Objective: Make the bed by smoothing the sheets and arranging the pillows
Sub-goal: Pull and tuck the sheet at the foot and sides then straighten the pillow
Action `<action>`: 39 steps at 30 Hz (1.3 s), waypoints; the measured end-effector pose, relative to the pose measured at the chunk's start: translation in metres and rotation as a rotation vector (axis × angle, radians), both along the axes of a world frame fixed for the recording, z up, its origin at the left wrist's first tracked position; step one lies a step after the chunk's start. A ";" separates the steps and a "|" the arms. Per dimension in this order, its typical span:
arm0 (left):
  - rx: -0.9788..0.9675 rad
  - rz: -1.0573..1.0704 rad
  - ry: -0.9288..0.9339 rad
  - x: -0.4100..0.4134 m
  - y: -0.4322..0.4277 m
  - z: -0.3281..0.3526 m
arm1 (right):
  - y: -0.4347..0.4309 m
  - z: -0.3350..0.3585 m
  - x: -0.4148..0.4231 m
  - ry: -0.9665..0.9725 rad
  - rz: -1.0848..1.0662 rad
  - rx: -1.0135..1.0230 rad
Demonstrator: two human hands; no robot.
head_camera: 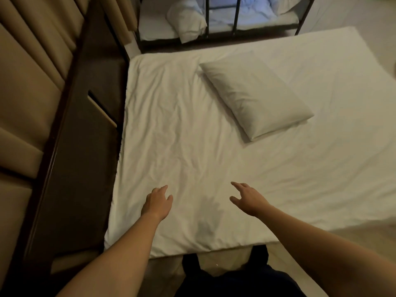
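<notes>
Hands, left (157, 202) and right (249, 198), empty above unmarked sheet (192, 136).

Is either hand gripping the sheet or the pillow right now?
Nothing is held. The left hand and right hand are open above the wrinkled white sheet; the white rectangular pillow lies untouched farther up the bed.
</notes>
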State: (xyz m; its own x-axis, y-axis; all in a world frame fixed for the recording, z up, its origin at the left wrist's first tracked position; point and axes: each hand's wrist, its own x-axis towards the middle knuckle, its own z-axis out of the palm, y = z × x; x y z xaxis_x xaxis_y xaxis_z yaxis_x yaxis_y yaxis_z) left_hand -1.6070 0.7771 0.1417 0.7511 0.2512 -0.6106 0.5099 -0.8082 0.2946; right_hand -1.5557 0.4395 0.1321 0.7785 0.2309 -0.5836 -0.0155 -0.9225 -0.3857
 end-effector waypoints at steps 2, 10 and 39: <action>0.003 0.028 -0.043 0.013 -0.030 0.011 | -0.027 0.006 0.015 -0.026 0.004 0.021; -0.031 0.148 -0.148 0.040 -0.150 0.041 | -0.143 0.029 0.073 -0.103 0.066 0.052; -0.224 0.228 -0.183 0.263 -0.320 -0.005 | -0.326 0.006 0.281 -0.196 -0.258 0.086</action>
